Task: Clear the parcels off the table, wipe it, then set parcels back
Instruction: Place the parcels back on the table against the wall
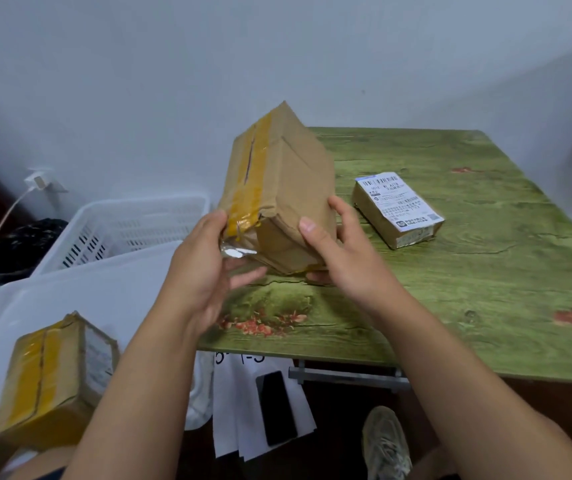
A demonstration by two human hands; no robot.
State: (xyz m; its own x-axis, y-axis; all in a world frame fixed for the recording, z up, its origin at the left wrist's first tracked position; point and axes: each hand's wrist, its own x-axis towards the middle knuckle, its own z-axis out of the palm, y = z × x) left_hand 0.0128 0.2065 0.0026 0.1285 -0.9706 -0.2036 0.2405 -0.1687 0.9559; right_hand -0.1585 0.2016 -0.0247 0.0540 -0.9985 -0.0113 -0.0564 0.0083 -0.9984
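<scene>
Above the bench (468, 271) edge, both hands' fingers (315, 233) clamp the tilted cardboard parcel (277, 188) at opposite sides, apparently for transfer toward the white bin (70, 299).

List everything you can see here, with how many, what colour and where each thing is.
Large parcel: one, brown with yellow tape, held tilted over the table's left edge.
Small parcel: one, brown with white label, lying on the table.
Taped parcel: one, brown and yellow, in the near basket.
Table: one, green wood-grain with red patches, centre right.
Baskets: two, white plastic, left of the table.
Phone: one, black, on white paper below the table edge.
Shoe: one, greyish, on the floor.
Charger: one, white, on the wall at left.
Left hand: grips the large parcel.
Right hand: grips the large parcel.
</scene>
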